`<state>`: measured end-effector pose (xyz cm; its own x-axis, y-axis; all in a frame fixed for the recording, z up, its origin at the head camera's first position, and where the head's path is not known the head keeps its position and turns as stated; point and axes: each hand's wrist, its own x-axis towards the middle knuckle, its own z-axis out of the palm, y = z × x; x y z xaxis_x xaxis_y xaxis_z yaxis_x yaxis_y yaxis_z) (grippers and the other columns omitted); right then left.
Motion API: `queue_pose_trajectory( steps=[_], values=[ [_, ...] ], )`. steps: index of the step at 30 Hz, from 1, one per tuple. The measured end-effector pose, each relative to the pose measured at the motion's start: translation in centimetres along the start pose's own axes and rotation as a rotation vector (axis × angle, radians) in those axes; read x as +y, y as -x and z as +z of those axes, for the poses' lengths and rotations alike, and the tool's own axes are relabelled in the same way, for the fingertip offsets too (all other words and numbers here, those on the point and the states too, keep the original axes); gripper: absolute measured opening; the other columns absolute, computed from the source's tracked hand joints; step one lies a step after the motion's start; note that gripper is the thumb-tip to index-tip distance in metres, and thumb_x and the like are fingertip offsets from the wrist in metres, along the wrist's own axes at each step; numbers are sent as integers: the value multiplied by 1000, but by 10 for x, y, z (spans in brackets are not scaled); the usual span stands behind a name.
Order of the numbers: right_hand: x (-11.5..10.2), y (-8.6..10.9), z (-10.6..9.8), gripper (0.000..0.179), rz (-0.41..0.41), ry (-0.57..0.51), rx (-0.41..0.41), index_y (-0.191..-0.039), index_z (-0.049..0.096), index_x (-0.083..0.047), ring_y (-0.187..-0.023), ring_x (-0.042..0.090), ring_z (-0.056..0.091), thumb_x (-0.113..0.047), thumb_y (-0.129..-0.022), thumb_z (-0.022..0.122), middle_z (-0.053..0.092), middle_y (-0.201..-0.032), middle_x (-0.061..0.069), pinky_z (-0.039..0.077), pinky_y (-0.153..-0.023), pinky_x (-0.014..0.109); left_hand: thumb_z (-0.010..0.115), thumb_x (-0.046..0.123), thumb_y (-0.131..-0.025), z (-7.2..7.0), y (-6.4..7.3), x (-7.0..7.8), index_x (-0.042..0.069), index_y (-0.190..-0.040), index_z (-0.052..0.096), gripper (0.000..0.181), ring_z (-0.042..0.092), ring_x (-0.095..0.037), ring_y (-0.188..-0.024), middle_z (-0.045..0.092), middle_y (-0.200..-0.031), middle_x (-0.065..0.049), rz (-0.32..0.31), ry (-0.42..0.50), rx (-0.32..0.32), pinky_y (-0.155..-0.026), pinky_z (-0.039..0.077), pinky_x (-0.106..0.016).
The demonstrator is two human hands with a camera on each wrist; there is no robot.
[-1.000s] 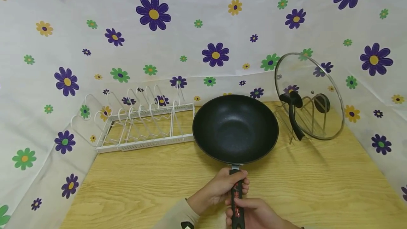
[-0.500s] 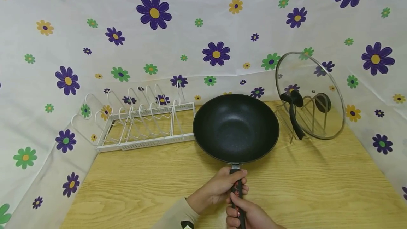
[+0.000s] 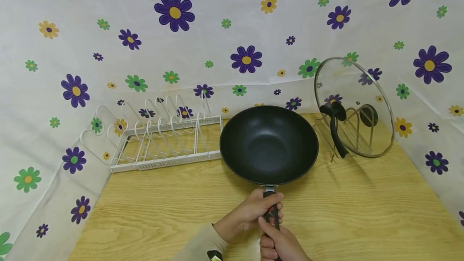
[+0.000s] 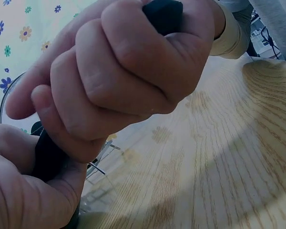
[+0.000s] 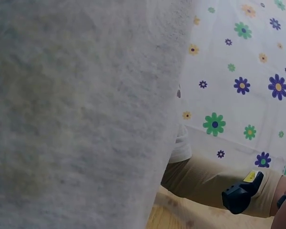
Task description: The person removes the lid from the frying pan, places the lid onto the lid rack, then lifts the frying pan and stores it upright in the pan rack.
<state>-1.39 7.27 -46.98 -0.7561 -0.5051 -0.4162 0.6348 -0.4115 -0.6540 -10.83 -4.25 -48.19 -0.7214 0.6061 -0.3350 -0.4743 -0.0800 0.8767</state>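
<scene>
Floral sheet (image 3: 224,1) (wht, w/ purple, yel. & grn daisies) across far side + both flanks. Wood-grain tabletop (image 3: 163,212), lt yellow, in front of it; soft shadow on surface in L-wrist view. White wire dish rack (image 3: 174,161) far left on tabletop, long frame, rows of looped dividers. Black wok (image 3: 269,148) approx. ctr, far of both hands, betw. dish rack (left) and lid (right); inside turned up & toward viewer, dull sheen at bottom. In head view wok's left edge overlaps rack's right end; contact unclear. Underside hidden, can't tell if it touches tabletop. Glass lid (image 3: 353,90) far right, metal rim, on edge, leaning; curved blk lid handle (image 3: 337,136) on its left face. Wire stand (image 3: 358,132) at lid, hoops partly seen thru glass; exact contact hard to read. Beige sleeve (image 3: 204,241) on L arm. R-wrist view mostly blocked by blurred grey fabric (image 5: 76,114). L hand (image 3: 255,210): fingers clamped round wok handle (image 3: 272,218), close to wok, thumb across top. R hand (image 3: 282,243): just nearer viewer, fingers clamped on same handle, thumb along top; L-wrist view shows its fingers curled tog. round the butt end. Blk device (image 5: 238,195) w/ yel. label at L cuff. Metal bracket (image 3: 270,189) joins handle to wok.
</scene>
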Motion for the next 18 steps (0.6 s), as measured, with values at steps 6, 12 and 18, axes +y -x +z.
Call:
queue_pose_trajectory(
  steps=[6, 12, 18],
  values=[
    [0, -3, 2, 24, -14, 59, 40, -94, 42, -18, -46, -1, 30, -33, -104, 58, 34, -58, -13, 28, -46, 14, 62, 18, -102, 0, 1, 0, 2, -100, 58, 17, 67, -10, -69, 64, -79, 0, -9, 32, -17, -68, 60, -24],
    [-2, -2, 3, 27, 10, 51, 68, -80, 40, -21, -44, -2, 31, -24, -101, 57, 34, -56, -14, 28, -45, 13, 63, 19, -101, -1, 2, 1, 1, -91, 65, 21, 69, -10, -69, 69, -80, -2, -9, 8, -18, -68, 60, -22],
    [-3, 0, 5, 31, 16, 18, 89, -75, 39, -21, -44, -3, 32, -28, -102, 53, 32, -56, -14, 27, -45, 12, 64, 22, -101, -2, 5, 0, -2, -92, 69, 26, 71, -10, -70, 72, -81, -1, 8, -37, -1, -67, 59, -21]
  ],
)
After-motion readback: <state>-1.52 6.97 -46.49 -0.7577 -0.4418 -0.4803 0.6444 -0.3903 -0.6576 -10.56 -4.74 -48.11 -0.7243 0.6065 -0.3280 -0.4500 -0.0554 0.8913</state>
